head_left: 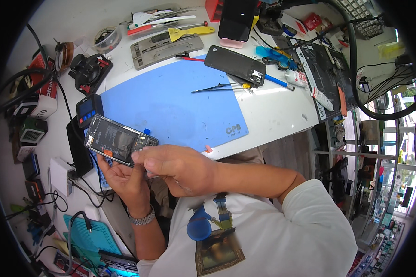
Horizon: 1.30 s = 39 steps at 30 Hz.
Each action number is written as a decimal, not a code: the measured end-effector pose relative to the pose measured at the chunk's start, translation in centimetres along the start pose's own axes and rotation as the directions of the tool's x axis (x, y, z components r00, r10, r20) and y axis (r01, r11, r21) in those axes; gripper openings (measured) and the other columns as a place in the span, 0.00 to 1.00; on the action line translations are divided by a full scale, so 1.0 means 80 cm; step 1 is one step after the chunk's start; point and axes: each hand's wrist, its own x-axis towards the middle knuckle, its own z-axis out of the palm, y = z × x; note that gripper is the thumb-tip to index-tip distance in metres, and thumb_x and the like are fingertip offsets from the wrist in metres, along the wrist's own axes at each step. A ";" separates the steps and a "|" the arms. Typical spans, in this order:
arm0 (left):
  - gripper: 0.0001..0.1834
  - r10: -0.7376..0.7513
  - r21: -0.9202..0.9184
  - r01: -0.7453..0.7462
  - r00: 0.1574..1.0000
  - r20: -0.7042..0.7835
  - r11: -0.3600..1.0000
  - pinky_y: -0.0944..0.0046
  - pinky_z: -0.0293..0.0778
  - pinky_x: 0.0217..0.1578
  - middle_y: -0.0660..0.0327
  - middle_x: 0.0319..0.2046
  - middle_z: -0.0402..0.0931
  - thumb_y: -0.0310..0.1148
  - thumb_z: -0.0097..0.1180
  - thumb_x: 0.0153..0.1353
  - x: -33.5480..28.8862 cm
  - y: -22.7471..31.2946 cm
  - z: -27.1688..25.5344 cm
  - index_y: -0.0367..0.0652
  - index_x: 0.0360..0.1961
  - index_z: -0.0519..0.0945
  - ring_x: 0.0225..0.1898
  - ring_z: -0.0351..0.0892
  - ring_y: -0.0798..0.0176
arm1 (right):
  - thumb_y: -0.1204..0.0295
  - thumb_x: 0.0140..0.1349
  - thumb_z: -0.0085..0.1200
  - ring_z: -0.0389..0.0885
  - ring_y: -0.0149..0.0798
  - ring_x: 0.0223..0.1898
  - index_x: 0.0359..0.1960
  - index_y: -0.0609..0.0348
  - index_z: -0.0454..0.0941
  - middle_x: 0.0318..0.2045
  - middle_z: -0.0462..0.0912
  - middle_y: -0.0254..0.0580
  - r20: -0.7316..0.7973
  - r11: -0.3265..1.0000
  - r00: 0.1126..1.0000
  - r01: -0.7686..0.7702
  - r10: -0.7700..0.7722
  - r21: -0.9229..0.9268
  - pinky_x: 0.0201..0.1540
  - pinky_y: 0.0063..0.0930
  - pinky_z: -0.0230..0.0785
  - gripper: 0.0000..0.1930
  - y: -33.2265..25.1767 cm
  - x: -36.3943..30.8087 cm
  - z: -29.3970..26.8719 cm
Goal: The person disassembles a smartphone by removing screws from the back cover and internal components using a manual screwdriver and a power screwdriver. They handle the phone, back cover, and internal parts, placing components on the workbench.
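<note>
Holding opened phone (120, 141) in left hand (125, 182) | right hand (178, 166) pinching its edge | blue mat (171, 108) just beyond

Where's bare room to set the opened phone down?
The blue mat is mostly bare between the tweezers and both hands. White table right of it is free too. The far edge around the grey tray is crowded.
</note>
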 end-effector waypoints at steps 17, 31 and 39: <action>0.50 0.009 -0.075 -0.007 1.000 0.024 0.997 0.56 0.80 0.59 0.46 0.60 0.76 0.09 0.62 0.58 0.004 -0.001 0.001 0.35 0.78 0.50 0.59 0.82 0.55 | 0.93 0.65 0.59 0.87 0.44 0.48 0.75 0.52 0.57 0.50 0.81 0.57 -0.045 0.929 0.950 -0.292 0.309 0.228 0.48 0.30 0.84 0.40 0.011 -0.007 -0.010; 0.51 -0.014 -0.076 0.016 1.000 0.024 0.997 0.60 0.81 0.57 0.44 0.60 0.74 0.08 0.61 0.58 0.006 0.006 0.007 0.35 0.78 0.47 0.56 0.83 0.56 | 0.90 0.68 0.58 0.81 0.37 0.51 0.66 0.65 0.56 0.49 0.78 0.56 -0.219 0.898 0.875 -0.440 0.432 0.014 0.52 0.27 0.82 0.30 0.043 0.002 -0.031; 0.52 -0.012 -0.065 0.014 0.999 0.035 0.998 0.57 0.80 0.59 0.44 0.61 0.73 0.07 0.59 0.58 0.007 0.006 0.006 0.36 0.79 0.45 0.59 0.82 0.55 | 0.90 0.69 0.54 0.83 0.40 0.49 0.67 0.62 0.54 0.50 0.78 0.57 -0.252 0.854 0.834 -0.401 0.490 0.332 0.49 0.32 0.84 0.30 0.029 0.007 -0.020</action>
